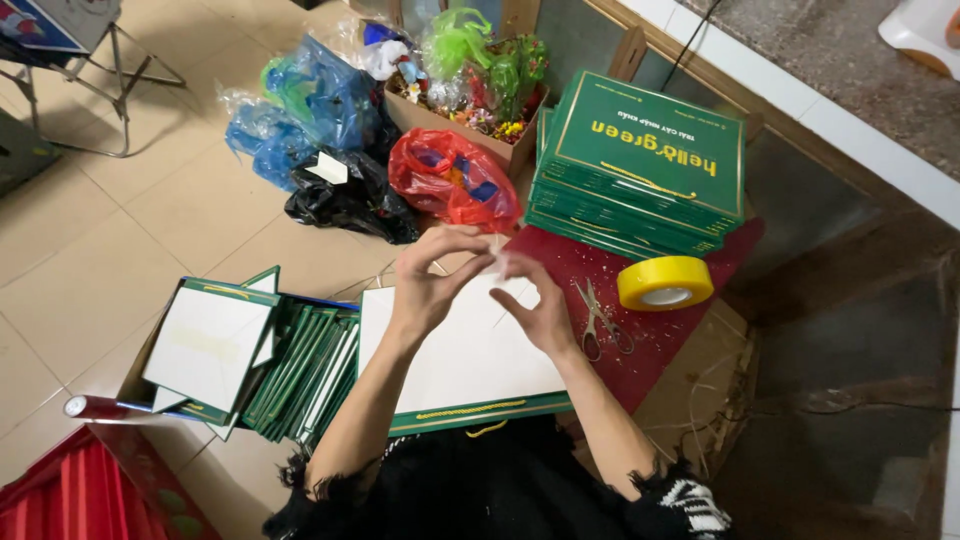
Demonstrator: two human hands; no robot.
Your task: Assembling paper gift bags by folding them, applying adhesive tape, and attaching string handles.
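Both hands meet above a flat white paper bag with green edge and gold cord handle (pixel 470 365) lying on the dark red mat (pixel 660 340); left hand (pixel 425 285) has fingers curled, tips pinching something small and pale at the bag's far edge; right hand (pixel 540 305) fingertips touch the same spot, what they grip cannot be told; steel scissors (pixel 598 318) lie just right of right hand, yellow tape roll (pixel 665 283) beyond; stack of green flat boxes (pixel 640 165) behind; upright green folded bags (pixel 300 370) in a box at left
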